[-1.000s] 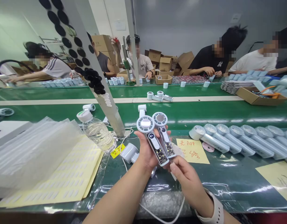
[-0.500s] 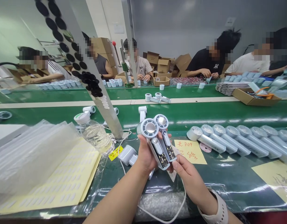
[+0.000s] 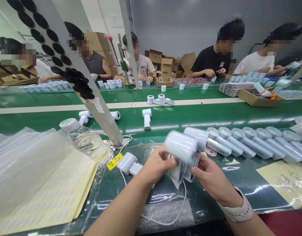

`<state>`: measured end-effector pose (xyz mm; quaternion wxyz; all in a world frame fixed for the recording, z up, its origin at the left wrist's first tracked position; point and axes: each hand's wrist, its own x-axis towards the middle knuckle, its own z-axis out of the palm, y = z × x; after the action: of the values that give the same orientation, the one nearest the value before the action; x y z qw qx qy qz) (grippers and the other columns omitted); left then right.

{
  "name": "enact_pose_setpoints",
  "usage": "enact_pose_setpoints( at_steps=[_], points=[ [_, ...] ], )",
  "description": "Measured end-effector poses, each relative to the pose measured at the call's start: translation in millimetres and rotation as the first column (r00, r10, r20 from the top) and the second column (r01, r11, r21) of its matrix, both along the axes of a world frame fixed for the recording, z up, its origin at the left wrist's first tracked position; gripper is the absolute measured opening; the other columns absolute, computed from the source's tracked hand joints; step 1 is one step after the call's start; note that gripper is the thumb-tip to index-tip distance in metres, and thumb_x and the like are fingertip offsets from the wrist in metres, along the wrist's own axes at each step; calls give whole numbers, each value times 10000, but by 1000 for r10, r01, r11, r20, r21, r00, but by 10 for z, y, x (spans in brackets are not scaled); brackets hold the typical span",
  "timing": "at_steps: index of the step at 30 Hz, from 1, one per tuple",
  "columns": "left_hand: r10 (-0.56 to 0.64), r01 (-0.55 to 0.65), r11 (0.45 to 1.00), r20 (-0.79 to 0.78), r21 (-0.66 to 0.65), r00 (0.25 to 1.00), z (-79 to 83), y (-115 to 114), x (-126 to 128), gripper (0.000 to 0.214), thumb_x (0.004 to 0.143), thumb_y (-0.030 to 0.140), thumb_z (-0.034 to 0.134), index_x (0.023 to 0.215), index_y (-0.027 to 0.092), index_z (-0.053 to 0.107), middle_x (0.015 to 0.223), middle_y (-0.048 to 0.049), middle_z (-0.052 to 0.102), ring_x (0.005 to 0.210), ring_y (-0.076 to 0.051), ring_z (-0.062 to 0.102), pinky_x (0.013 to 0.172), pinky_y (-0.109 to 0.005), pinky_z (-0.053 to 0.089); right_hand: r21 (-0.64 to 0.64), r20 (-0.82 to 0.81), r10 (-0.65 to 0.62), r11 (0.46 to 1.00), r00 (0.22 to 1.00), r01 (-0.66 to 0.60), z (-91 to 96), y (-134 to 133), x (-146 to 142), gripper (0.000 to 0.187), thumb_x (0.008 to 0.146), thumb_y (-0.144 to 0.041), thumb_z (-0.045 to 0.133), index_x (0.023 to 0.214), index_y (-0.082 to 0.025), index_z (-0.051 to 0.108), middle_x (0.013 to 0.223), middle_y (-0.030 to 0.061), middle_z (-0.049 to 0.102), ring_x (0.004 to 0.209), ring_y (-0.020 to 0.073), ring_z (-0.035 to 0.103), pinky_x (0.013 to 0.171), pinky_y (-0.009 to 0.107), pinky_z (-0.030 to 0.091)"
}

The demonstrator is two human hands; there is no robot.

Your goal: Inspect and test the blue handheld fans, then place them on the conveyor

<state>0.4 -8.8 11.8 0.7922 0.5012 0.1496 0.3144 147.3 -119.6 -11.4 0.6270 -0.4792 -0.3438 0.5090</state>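
Two white hand-held fans (image 3: 186,147) are gripped together between both hands, tipped so their round heads point toward me and to the right. My left hand (image 3: 157,164) wraps them from the left. My right hand (image 3: 211,178), a pale watch on its wrist, closes on their lower ends from the right. A white cable (image 3: 175,209) hangs from below the fans and loops over the bubble wrap (image 3: 165,213) at the near edge.
A row of several pale fans (image 3: 251,146) lies right of my hands. A water bottle (image 3: 88,141), sheets of yellow label backing (image 3: 55,193), a slanted metal post (image 3: 92,98) and a white charger (image 3: 128,162) sit to the left. Several people work across the green conveyor (image 3: 190,114).
The two fans, held upright with their faces toward me, have been tipped over and lowered. My view has shifted to the right, so the yellow note is now hidden behind them.
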Motion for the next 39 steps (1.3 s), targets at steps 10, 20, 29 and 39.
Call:
enact_pose_setpoints(
  at_steps=[10,20,29,39],
  points=[
    [-54,36,949,-51,-312,997,63,-74,79,354,694,324,838,925,195,603,841,4,639,716,-136,610,706,-291,488,-43,-40,-130,991,991,128,46,-48,7,441,746,-386,787,1116,-258,584,1012,45,652,944,235,612,869,400,503],
    [-210,214,962,46,-171,977,34,-125,89,324,750,286,764,976,193,550,780,-8,653,666,-162,637,658,-328,511,45,-148,-27,998,989,34,70,-134,-13,272,745,-391,764,931,-227,652,818,18,645,716,178,598,685,323,512],
    [-215,224,961,73,-162,974,18,-98,99,329,769,281,740,1013,214,530,748,0,641,617,-164,615,594,-335,528,13,-149,-36,999,988,38,108,-121,-82,303,729,-352,779,952,-217,625,872,26,634,719,177,617,675,328,534],
    [-124,126,979,25,-161,992,2,-99,90,436,706,246,795,1049,203,529,869,16,613,681,-132,627,646,-291,504,38,-155,-53,998,987,60,102,-163,-65,285,719,-284,785,959,-228,643,846,6,628,690,153,569,673,304,496]
  ],
)
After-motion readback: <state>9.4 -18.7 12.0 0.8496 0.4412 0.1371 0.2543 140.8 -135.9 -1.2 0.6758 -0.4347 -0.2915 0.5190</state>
